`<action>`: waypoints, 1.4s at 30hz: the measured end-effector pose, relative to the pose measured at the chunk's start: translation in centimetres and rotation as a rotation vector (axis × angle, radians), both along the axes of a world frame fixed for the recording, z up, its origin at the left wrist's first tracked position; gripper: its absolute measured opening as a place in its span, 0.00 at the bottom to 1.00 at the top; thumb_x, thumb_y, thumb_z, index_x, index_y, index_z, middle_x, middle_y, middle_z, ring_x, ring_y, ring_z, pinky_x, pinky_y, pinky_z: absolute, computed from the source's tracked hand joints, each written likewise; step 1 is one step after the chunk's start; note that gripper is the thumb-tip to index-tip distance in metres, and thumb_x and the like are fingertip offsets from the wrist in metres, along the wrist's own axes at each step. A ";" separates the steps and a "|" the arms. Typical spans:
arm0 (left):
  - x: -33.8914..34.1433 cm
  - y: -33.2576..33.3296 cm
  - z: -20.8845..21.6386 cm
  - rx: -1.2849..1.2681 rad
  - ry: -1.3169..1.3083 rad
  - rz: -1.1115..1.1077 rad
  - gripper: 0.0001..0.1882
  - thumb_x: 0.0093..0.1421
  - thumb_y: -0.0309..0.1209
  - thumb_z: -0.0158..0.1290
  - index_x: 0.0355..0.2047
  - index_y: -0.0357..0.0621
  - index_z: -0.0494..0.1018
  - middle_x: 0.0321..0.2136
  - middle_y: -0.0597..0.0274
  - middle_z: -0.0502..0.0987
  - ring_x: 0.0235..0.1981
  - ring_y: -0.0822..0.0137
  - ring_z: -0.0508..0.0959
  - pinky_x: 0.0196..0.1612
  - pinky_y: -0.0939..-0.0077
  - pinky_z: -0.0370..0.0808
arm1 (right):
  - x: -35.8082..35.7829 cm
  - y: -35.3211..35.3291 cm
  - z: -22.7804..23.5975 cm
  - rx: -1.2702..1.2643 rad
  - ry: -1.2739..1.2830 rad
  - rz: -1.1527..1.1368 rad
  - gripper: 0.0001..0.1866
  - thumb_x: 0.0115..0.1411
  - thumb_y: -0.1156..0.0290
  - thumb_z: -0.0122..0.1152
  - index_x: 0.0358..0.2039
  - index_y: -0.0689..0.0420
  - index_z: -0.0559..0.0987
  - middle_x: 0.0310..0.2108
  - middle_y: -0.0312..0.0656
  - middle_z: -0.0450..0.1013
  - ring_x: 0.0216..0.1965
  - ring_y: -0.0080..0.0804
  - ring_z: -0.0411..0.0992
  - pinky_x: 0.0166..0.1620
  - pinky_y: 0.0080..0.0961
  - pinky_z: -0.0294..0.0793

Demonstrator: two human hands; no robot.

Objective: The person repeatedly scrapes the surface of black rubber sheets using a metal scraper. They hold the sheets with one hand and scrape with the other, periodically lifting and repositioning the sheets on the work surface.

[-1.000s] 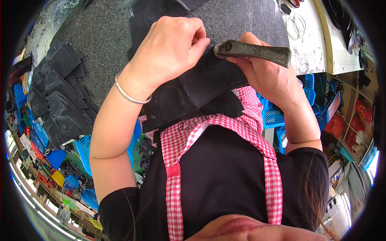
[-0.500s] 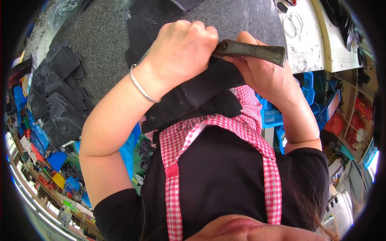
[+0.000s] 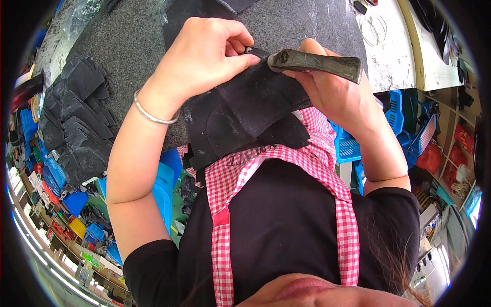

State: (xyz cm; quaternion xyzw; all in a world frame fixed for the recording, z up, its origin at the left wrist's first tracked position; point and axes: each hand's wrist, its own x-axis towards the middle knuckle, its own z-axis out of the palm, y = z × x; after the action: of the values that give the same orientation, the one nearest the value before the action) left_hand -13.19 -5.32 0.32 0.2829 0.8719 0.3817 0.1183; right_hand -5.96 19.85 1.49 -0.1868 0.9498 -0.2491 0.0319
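Over the edge of the bench and onto my lap lie flat black sheet pieces [image 3: 240, 110], leather-like, with creases and pale dusty marks. My left hand [image 3: 204, 59], a silver bangle at its wrist, has thumb and curled fingers closed at the far edge of the top piece. In my right hand [image 3: 332, 84] is a hammer [image 3: 319, 65]. Its dark metal head lies sideways across my fingers, one face resting by the edge of the black piece, close to my left thumb. The handle is mostly hidden by the hand.
Stacked black pieces [image 3: 84, 120] lie on the left of the grey speckled bench top [image 3: 130, 56]. More black sheet [image 3: 192, 15] is beyond my hands. A coil of white cable [image 3: 372, 29] sits on the white surface at the right. Blue plastic baskets [image 3: 348, 146] stand below the bench.
My left hand has shifted left and its fist has loosened, with thumb and fingers at the piece's edge. More of the black piece shows. The right hand and hammer have barely moved.
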 end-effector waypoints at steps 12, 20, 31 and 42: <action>1.0 0.6 -2.0 -0.303 0.654 -0.107 0.08 0.62 0.28 0.65 0.35 0.43 0.76 0.30 0.56 0.79 0.30 0.52 0.85 0.36 0.60 0.84 | 0.1 -0.2 0.1 0.054 0.002 -0.007 0.12 0.70 0.65 0.72 0.41 0.57 0.77 0.32 0.52 0.79 0.37 0.60 0.81 0.36 0.46 0.79; 2.2 -4.9 4.3 0.244 0.055 0.316 0.13 0.68 0.31 0.56 0.26 0.40 0.70 0.19 0.64 0.75 0.18 0.66 0.75 0.27 0.74 0.72 | -0.2 0.2 -0.5 -0.001 0.153 0.085 0.14 0.72 0.61 0.68 0.42 0.55 0.73 0.25 0.49 0.79 0.27 0.55 0.82 0.27 0.46 0.80; 8.3 -9.1 7.4 -0.113 -0.101 0.245 0.08 0.65 0.26 0.65 0.42 0.36 0.82 0.33 0.53 0.81 0.35 0.62 0.84 0.41 0.68 0.80 | -0.1 -0.2 0.1 0.010 0.061 0.037 0.11 0.70 0.64 0.71 0.41 0.56 0.79 0.28 0.49 0.79 0.32 0.56 0.81 0.33 0.44 0.79; 4.5 -0.3 -1.4 -0.065 0.236 0.209 0.21 0.58 0.25 0.72 0.52 0.40 0.85 0.36 0.54 0.84 0.37 0.54 0.84 0.45 0.63 0.83 | -1.4 -0.5 0.9 0.000 -0.010 0.051 0.10 0.72 0.66 0.69 0.47 0.56 0.82 0.31 0.49 0.80 0.34 0.54 0.81 0.35 0.42 0.77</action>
State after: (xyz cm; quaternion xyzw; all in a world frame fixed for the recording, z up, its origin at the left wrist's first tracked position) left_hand -8.70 -5.62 -1.12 0.2295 0.9163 0.3279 -0.0161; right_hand -7.37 19.31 2.42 -0.2096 0.9445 -0.2492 0.0431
